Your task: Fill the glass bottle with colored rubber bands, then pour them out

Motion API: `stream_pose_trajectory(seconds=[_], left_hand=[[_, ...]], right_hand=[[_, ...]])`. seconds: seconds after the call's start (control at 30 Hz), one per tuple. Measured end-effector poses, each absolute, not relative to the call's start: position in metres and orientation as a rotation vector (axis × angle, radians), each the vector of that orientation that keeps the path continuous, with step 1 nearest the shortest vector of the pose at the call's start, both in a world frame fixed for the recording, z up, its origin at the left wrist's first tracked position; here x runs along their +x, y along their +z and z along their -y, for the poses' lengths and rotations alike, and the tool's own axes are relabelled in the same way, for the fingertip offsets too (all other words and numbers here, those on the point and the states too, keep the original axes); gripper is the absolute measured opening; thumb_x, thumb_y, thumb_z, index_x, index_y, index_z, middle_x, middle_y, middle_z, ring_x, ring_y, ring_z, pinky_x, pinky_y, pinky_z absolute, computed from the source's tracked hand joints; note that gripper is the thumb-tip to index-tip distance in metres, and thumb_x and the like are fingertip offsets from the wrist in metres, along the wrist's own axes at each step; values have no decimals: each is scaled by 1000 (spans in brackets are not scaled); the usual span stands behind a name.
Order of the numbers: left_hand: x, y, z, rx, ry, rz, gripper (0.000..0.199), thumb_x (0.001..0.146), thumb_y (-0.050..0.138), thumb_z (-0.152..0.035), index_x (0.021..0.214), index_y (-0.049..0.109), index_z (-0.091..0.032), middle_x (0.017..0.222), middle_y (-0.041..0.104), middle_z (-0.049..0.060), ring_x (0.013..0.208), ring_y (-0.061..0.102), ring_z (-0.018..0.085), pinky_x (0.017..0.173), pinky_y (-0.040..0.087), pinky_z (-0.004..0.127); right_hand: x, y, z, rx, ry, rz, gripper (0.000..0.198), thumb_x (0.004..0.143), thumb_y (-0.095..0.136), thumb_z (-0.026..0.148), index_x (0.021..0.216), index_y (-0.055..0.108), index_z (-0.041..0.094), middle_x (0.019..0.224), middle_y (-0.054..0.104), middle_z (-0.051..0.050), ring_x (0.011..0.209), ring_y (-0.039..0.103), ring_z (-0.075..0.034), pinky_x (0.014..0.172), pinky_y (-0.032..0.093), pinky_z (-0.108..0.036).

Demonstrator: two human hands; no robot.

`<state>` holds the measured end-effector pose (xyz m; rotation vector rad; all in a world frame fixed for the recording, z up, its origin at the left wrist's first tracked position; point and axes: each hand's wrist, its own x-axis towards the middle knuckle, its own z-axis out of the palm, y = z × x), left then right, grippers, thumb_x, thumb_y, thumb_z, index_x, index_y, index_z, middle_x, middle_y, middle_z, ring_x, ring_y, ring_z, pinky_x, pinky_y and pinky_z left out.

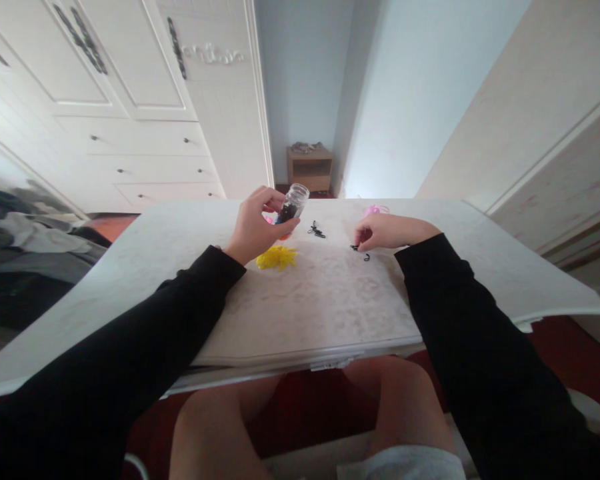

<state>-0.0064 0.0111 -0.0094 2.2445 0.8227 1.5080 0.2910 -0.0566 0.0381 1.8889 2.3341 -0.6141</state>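
Observation:
My left hand [260,223] is wrapped round a small clear jar [299,194], tilted and without a lid, with black and some coloured bits inside. Fingertips of my right hand [375,231] are pinched together at the tabletop on a small black elastic band [355,247]. Just below them lies a loose black band [367,257]. Between the hands is a little pile of black bands [317,231]. A bunch of yellow bands [277,257] rests under my left wrist. Pink bands [377,209] show behind my right hand, and something orange-red is partly hidden under the jar.
The white table [300,313] has its near edge just above my knees. Clothes [15,247] are heaped at the left. Beyond the table stand a white wardrobe [145,153] and a small wooden cabinet [310,167] against the wall.

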Motion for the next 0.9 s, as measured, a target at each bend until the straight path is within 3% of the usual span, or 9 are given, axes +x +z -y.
stream_pose_trajectory(seconds=[0.33, 0.5, 0.67, 0.9], left_hand=[[-6, -6, -8, 2253, 1497, -828, 27, 70, 85, -17, 88, 65, -19, 90, 67, 1, 80, 63, 14, 76, 57, 32], [-6, -8, -8, 2259, 1499, -839, 27, 70, 84, -18, 89, 66, -19, 89, 67, 0, 80, 63, 13, 76, 57, 31], [-6, -7, -8, 2262, 1494, -817, 27, 70, 85, -19, 89, 66, -19, 90, 68, 1, 80, 63, 14, 77, 57, 32], [-7, -7, -8, 2262, 1499, -818, 27, 70, 85, -20, 90, 67, -19, 90, 68, 2, 81, 63, 15, 76, 57, 32]], right_hand=[[306, 46, 60, 1832, -685, -2352, 13, 77, 74, 31, 82, 79, 19, 85, 79, -5, 83, 67, -23, 76, 47, -34], [311, 44, 60, 1784, -872, -2305, 17, 72, 77, 30, 86, 82, 21, 90, 82, -5, 90, 72, -26, 82, 51, -34], [307, 38, 60, 1786, -898, -2278, 21, 66, 81, 26, 86, 82, 22, 92, 82, -5, 89, 73, -26, 78, 53, -33], [299, 39, 62, 1829, -795, -2287, 12, 71, 79, 27, 82, 79, 21, 89, 80, -6, 87, 72, -26, 79, 51, -34]])
